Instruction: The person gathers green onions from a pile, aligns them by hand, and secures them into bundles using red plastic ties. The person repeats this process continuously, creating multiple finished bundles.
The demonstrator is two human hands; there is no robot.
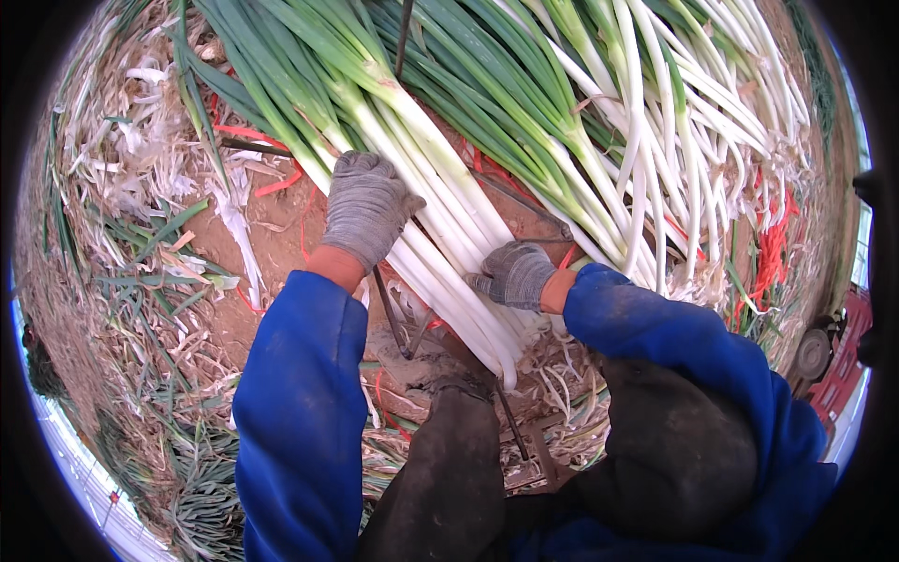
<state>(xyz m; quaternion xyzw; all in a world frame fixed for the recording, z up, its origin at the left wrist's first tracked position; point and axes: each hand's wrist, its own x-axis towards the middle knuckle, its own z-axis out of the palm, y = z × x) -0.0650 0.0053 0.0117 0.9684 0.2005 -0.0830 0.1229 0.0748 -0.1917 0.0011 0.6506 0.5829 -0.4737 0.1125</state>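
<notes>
A bundle of long green onions (448, 225) lies slantwise in front of me, its green leaves toward the top and its white root ends toward my knees. My left hand (365, 201), in a grey knit glove, is closed over the left side of the white stalks, thumb pointing right. Lower down, my right hand (515, 274), gloved alike, curls against the right side of the same stalks near the roots. The undersides of both hands are hidden. Thin dark metal rods (389, 304) show beneath and beside the bundle.
A bigger heap of loose green onions (655, 140) spreads at the upper right. Red plastic ties (773, 248) lie right of it, and more red strips are scattered on the soil. Peeled skins (131, 140) and cut leaves (211, 482) litter the left. My knees are close below the root ends.
</notes>
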